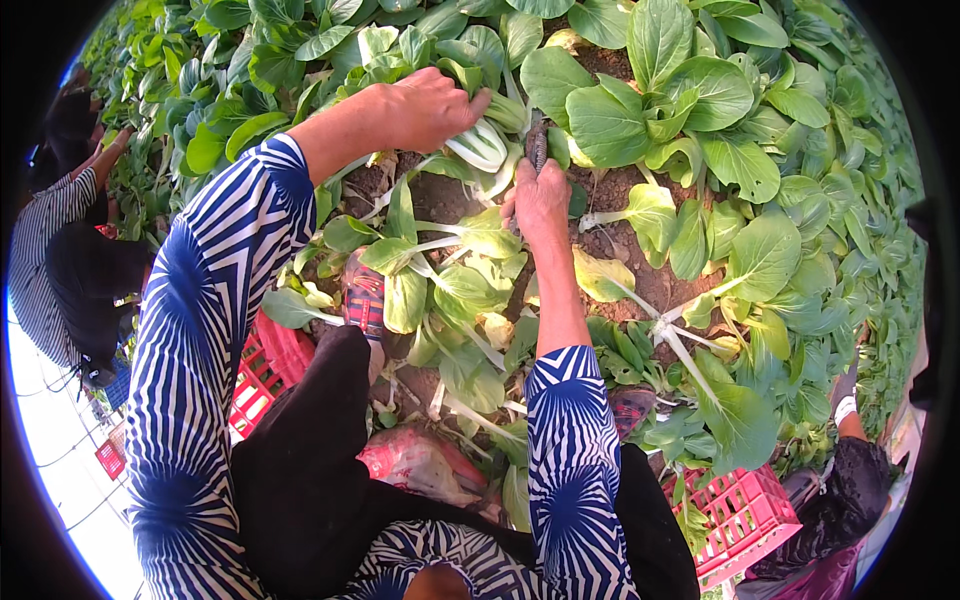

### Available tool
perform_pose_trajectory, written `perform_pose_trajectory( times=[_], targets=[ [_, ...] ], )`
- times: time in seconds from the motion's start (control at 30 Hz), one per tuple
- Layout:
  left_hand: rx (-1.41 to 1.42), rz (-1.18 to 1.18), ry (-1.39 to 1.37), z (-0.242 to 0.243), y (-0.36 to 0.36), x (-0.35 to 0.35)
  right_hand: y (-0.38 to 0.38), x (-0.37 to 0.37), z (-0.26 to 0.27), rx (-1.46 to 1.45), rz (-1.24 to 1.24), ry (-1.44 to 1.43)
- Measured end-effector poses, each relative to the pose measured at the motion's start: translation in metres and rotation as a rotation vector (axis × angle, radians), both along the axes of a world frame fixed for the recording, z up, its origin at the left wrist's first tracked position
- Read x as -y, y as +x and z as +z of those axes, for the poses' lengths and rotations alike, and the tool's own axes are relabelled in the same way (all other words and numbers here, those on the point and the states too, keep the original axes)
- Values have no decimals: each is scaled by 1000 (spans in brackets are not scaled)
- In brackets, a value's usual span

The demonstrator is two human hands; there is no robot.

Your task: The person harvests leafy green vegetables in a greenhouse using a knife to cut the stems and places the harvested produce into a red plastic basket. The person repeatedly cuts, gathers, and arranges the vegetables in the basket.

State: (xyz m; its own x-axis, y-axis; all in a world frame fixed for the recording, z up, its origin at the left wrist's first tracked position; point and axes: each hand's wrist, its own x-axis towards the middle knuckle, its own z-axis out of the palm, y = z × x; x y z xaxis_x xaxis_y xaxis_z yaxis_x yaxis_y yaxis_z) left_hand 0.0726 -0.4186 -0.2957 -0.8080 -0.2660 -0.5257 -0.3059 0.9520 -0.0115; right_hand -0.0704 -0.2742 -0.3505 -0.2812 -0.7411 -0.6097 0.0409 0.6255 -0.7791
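Observation:
My left hand [429, 109] grips a bok choy plant [480, 146] by its leafy part, its pale stalks showing below and to the right of my fingers. In my right hand [541, 201] is a dark, worn cutting tool [537, 146], which looks like a knife; its end points away from me, beside the stalks, and its edge cannot be made out. A large leafy bok choy [660, 105] grows just to the right of the tool. Loose cut leaves [480, 289] with white stems lie on the soil between my hands and my feet.
A red plastic crate [739, 517] stands at lower right, near another person's leg [855, 465]. Another red crate [251, 390] is beside my left leg. A printed plastic sack [420, 465] lies between my legs. At far left a person [56, 247] bends over the plants.

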Motion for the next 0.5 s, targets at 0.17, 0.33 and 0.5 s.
perform_pose_trajectory(
  times=[0.17,0.33,0.5],
  targets=[
    [-102,31,5,-4,7,1,-3,7,-9,21,68,44],
    [-122,45,-1,-13,12,3,9,6,-11,55,-20,14],
    [-84,130,24,-13,13,1,7,14,-23,85,43,20]
  ],
)
